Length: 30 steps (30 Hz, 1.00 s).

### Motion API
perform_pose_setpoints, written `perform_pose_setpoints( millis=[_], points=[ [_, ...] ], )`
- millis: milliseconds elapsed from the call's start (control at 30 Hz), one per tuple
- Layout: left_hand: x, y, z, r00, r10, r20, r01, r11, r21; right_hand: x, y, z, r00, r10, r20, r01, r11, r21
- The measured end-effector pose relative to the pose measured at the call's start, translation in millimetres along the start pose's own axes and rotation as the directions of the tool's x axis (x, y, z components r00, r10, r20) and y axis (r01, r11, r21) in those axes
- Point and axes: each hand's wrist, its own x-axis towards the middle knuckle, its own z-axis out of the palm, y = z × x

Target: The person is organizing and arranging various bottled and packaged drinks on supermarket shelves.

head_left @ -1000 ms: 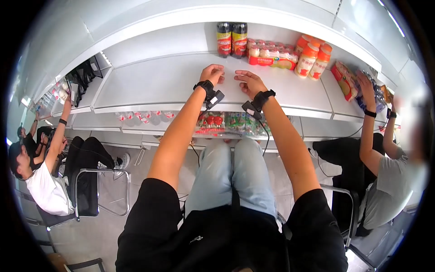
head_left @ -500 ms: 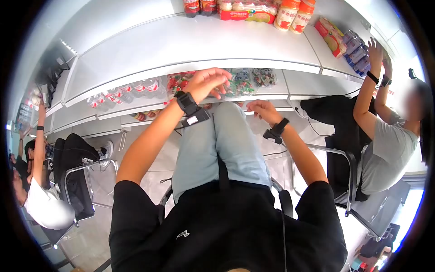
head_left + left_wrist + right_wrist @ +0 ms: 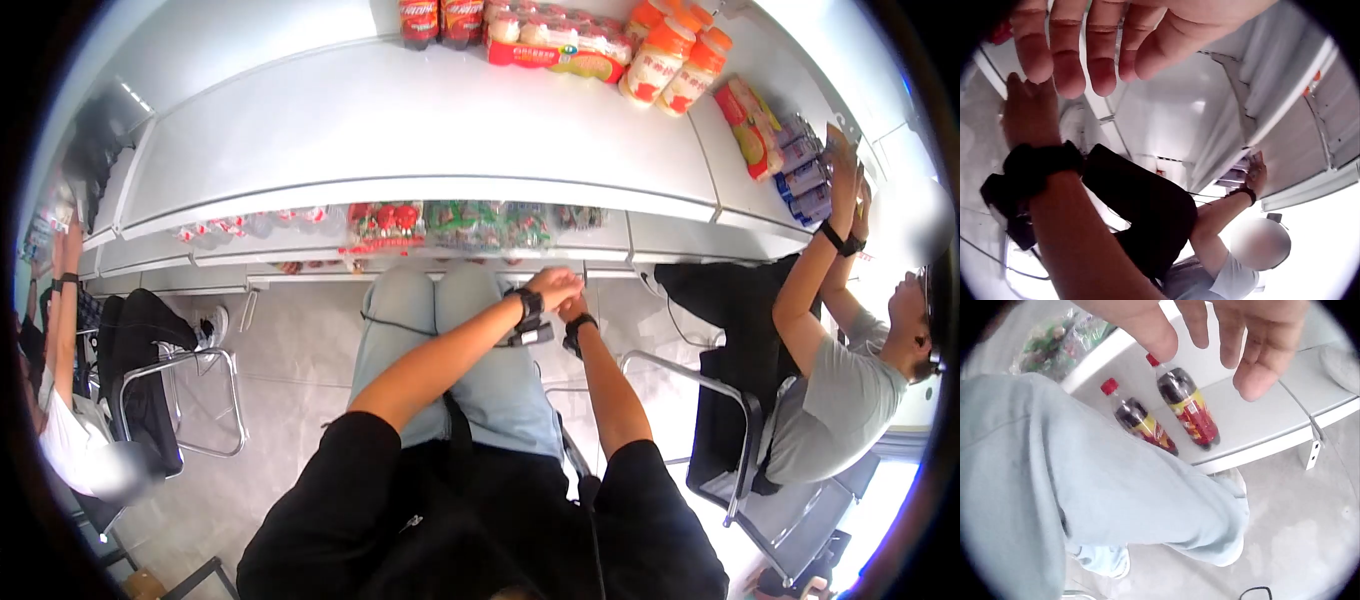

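Left hand and right hand loose-fingered, empty, two cola bottles lying flat beneath, caps toward the leg

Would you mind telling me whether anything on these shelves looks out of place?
Two red-capped bottles lie on their sides on the low shelf by the knee, while similar bottles on the top shelf stand upright.
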Motion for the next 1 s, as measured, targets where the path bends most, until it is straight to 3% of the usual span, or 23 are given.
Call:
perform_pose_setpoints(
  millis=[67,100,200,233,300,333,400,500,533,1000],
  points=[
    [1.4,-18.3,-9.4,0.985,-0.17,-0.035,0.171,0.985,0.024,9.6,17.9,13.6,0.982,-0.097,-0.164,0.083,0.992,-0.09],
    [-1.1,-25.5,-14.3,0.979,-0.199,-0.038,0.197,0.979,-0.052,14.3,26.9,20.1,0.959,-0.145,-0.244,0.112,0.983,-0.144],
    [-13.0,-12.5,-19.4,0.982,-0.185,-0.047,0.176,0.974,-0.145,24.0,0.5,15.6,0.966,0.024,-0.257,-0.028,1.0,-0.011],
    [-12.4,-8.1,-18.3,0.975,-0.22,-0.041,0.21,0.964,-0.164,48.2,44.2,35.2,0.944,0.204,-0.26,-0.105,0.931,0.35],
    [-5.8,-26.3,-24.2,0.974,-0.225,-0.003,0.218,0.95,-0.225,78.9,65.4,53.6,0.915,0.296,-0.275,-0.191,0.916,0.352],
    [-10.9,-25.0,-26.6,0.978,-0.204,-0.045,0.187,0.953,-0.239,75.5,32.6,47.7,0.92,0.206,-0.334,-0.214,0.977,0.011],
    [-21.7,-18.1,-31.8,0.977,-0.207,-0.052,0.181,0.931,-0.318,78.3,-9.5,33.4,0.935,0.177,-0.307,-0.199,0.979,-0.042],
    [-27.6,-9.0,-36.2,0.968,-0.245,-0.056,0.212,0.917,-0.338,115.7,17.1,69.4,0.901,0.214,-0.378,-0.086,0.941,0.327],
    [-28.1,-5.9,-36.6,0.966,-0.252,-0.055,0.219,0.914,-0.341,122.5,16.5,74.0,0.892,0.218,-0.397,-0.075,0.936,0.345],
    [-26.3,-7.7,-41.2,0.965,-0.253,-0.064,0.22,0.921,-0.322,137.7,-2.0,90.6,0.853,0.255,-0.455,-0.18,0.963,0.202]
  ],
)
